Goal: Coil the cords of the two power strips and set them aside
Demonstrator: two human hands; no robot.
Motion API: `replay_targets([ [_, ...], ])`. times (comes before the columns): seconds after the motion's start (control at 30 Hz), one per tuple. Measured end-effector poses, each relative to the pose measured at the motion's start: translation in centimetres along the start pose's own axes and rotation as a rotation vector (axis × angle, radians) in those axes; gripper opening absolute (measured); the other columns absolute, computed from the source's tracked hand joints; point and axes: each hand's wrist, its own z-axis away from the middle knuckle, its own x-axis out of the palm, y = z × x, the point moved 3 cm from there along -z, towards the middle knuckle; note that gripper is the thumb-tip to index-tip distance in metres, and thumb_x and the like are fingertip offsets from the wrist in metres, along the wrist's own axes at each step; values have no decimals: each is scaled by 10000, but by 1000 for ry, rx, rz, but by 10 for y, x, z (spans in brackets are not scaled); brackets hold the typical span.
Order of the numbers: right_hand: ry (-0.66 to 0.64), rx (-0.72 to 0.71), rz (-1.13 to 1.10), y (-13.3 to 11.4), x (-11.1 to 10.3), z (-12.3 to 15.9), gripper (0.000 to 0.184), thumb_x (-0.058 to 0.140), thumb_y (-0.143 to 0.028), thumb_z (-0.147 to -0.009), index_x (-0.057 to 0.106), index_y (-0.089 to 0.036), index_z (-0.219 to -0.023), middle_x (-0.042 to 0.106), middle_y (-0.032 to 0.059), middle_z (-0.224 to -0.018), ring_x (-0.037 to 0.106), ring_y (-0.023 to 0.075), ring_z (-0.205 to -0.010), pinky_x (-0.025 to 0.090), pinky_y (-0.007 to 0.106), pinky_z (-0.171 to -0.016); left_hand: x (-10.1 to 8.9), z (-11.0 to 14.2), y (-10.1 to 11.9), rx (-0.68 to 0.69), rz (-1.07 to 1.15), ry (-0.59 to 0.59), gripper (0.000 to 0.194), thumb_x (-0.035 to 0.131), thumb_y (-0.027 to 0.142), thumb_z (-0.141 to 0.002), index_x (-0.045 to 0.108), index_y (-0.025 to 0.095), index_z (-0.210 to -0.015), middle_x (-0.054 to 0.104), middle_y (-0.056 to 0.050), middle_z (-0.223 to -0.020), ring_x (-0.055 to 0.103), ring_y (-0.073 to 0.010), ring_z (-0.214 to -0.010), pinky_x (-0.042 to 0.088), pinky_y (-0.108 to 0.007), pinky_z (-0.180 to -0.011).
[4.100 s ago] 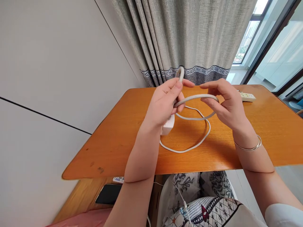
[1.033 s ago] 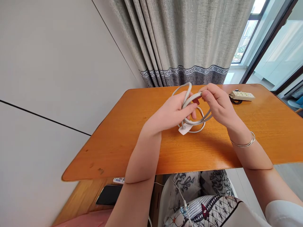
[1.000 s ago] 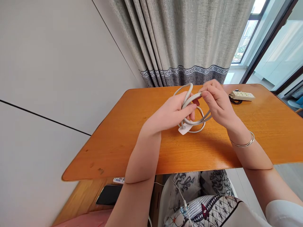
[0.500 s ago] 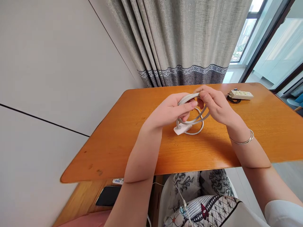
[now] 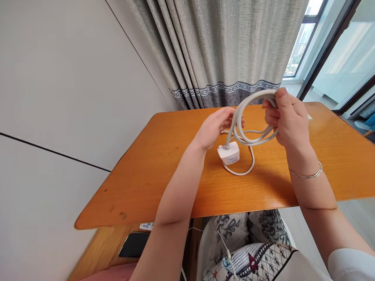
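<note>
Right hand (image 5: 290, 119) clamped on the coiled white cable (image 5: 258, 95), big wooden table (image 5: 252, 192) underneath, cable mostly held up over it, left hand (image 5: 213, 128) kinda hidden behind so its grip can't be told, chunky white adapter (image 5: 230, 153) attached below.

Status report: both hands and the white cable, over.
Right hand gripping coiled white cable. Left hand beside it, contact unclear. White power adapter below coil. Possible snag: thinner white cord looped below.

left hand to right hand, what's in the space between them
In the head view, loops of white cable span the gap between the left hand and the right hand; the wooden tabletop shows through them.
</note>
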Motion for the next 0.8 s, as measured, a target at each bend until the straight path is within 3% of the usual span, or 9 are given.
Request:
replay_targets([
  [0.13, 157, -22, 26, -2, -15, -2, 604, 532, -822, -901, 614, -240, -758, 274, -40, -621, 211, 99, -495, 214, 289, -440, 5, -23, -54, -127, -99, -283, 486, 751, 543, -792, 736, 164, -1096, 761, -129, -1223, 658, -311, -1268, 479, -450, -1129],
  [0.23, 209, -44, 81, 0, -26, -4, 590, 458, -804, -945, 627, -255, -810, 264, -37, -617, 239, 121, -488, 227, 314, -458, 13, -26, -83, -213, -140, -486, 613, 787, 497, -741, 711, 157, -1246, 740, -158, -1301, 641, -358, -1288, 472, -490, -1128],
  [0.33, 225, -49, 126, 0, -33, -6, 575, 449, -808, -944, 602, -273, -803, 247, -35, -598, 254, 145, -485, 218, 336, -462, 14, -19, -83, -216, -244, -628, 561, 728, 466, -813, 702, 176, -1293, 724, -137, -1353, 631, -340, -1305, 437, -494, -1165],
  [0.47, 303, -13, 112, -3, -34, -7, 556, 526, -813, -911, 582, -286, -746, 233, -33, -597, 183, 151, -494, 176, 355, -463, 4, -6, -59, -157, -373, -739, 488, 695, 455, -872, 718, 194, -1284, 691, -116, -1412, 605, -312, -1342, 393, -474, -1210],
  [0.57, 377, -48, 144, -5, -34, -9, 577, 512, -824, -912, 555, -283, -716, 234, -32, -611, 149, 147, -505, 141, 352, -472, -2, -2, -50, -140, -398, -801, 550, 715, 492, -877, 688, 175, -1327, 676, -143, -1416, 603, -308, -1344, 427, -466, -1188],
  [0.7, 443, -122, 168, -3, -41, -12, 639, 413, -842, -936, 540, -252, -724, 266, -35, -642, 153, 117, -501, 134, 319, -477, 2, -2, -59, -119, -394, -846, 516, 743, 483, -854, 710, 171, -1263, 711, -133, -1358, 590, -291, -1355, 421, -435, -1192],
  [0.73, 441, -127, 157, -2, -44, -13, 642, 406, -835, -941, 540, -245, -727, 255, -42, -642, 141, 109, -500, 134, 314, -477, 3, -3, -61, -121, -382, -815, 491, 759, 468, -837, 724, 172, -1227, 742, -124, -1299, 621, -288, -1311, 453, -423, -1160],
  [0.8, 408, -118, 144, 0, -49, -14, 618, 434, -813, -947, 543, -241, -737, 233, -52, -632, 134, 103, -495, 143, 313, -473, 0, -8, -62, -70, -342, -597, 423, 813, 421, -772, 759, 173, -1111, 799, -99, -1126, 699, -282, -1153, 531, -395, -1049],
])
